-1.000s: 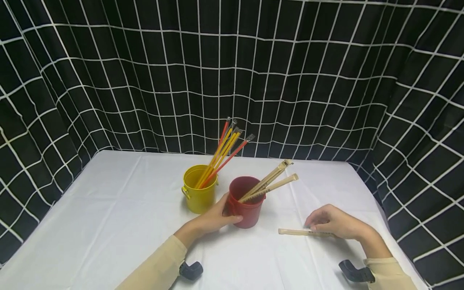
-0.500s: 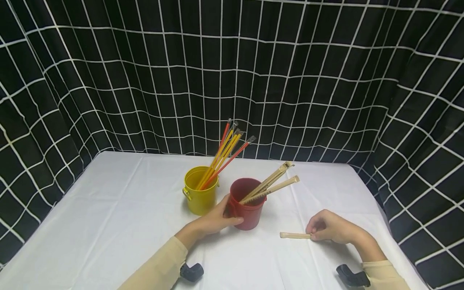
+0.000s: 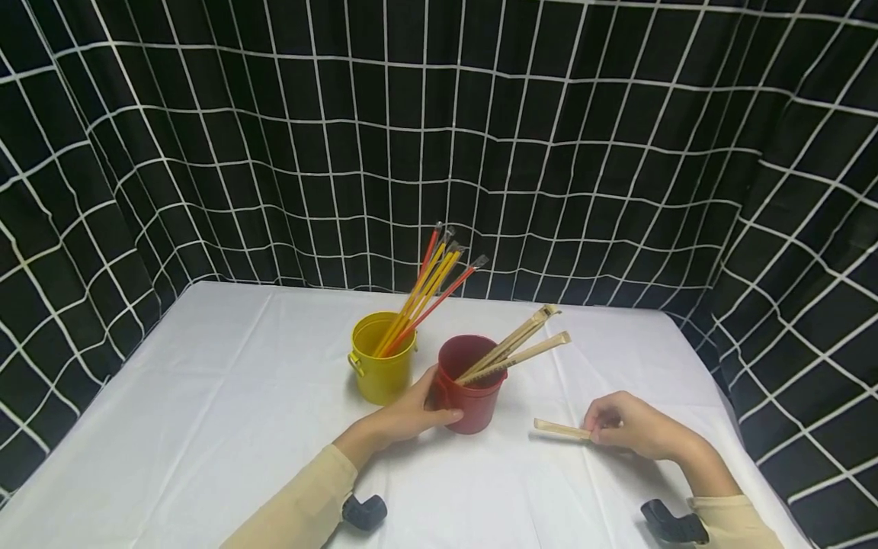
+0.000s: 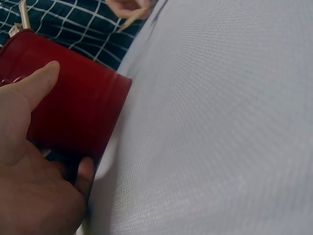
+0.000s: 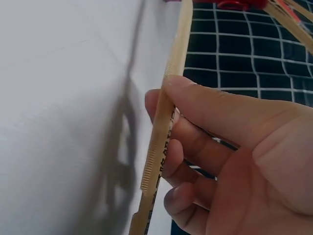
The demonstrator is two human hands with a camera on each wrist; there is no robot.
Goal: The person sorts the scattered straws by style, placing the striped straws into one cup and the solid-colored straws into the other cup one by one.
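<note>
My left hand (image 3: pixel 405 415) holds the side of a small red bucket (image 3: pixel 473 412) on the white table. In the left wrist view, the thumb lies across the wall of the bucket, with other fingers partly hidden behind and below it. Several tan paper-wrapped straws (image 3: pixel 511 347) lean out of this bucket to the right. My right hand (image 3: pixel 634 427) pinches another paper-wrapped straw (image 5: pixel 161 127) between thumb and fingers. The straw has dark printing along it and casts a shadow on the cloth; its free end points left toward the bucket.
Just left of the red bucket stands a yellow bucket (image 3: pixel 382 381) with several orange and yellow sticks (image 3: pixel 425 293) leaning out to the right. A white cloth covers the table (image 3: pixel 206 427). Black curtain with a white grid (image 3: pixel 411 137) surrounds the back and sides.
My right hand has pinched the straw that lay on the table, and its free end now sits slightly higher and tilted. The left hand and both buckets have stayed in place.
</note>
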